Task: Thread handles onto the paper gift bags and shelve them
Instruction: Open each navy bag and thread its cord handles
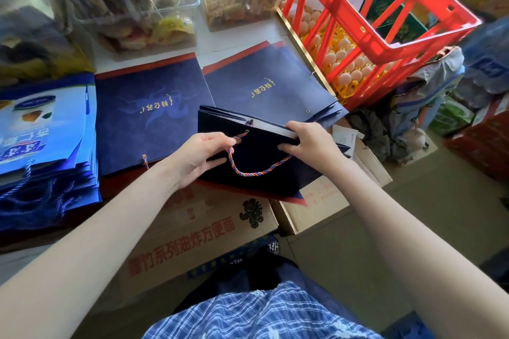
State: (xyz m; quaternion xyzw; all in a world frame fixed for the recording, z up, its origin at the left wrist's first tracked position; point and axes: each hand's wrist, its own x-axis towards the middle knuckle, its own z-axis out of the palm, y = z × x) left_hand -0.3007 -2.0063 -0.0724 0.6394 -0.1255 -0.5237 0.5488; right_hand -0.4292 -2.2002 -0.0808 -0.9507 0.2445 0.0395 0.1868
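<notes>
Bag in hand: dark navy paper gift bag, folded flat, held over the cardboard boxes at the near edge of the surface.
Left hand: left hand curled round the bag's left edge, thumb and forefinger pinching the twisted cord handle near the punched hole.
Right hand: right hand clamps the bag's top right edge, thumb on the near face, fingers over the rim.
Cord: multicolour rope hangs in a loop on the near face; its right end runs under the right hand, so whether that end is seated I cannot tell.
Risk, cord: judged likely to slip back out of the hole if the pinch loosens before the end is secured inside.
Risk, paper: a hard pull could tear the hole or crease the folded panel.
Risk, drop: the bag overhangs the boxes; a lost grip sends it down to the floor.
Flat stacks: navy bags with gold lettering lie on the surface beyond; lighter blue bags with cords fitted are piled at left.
Clear bins: two plastic tubs hold wrapped snacks.
Red crate: stands tilted at right, with eggs in yellow trays showing through its bars.
</notes>
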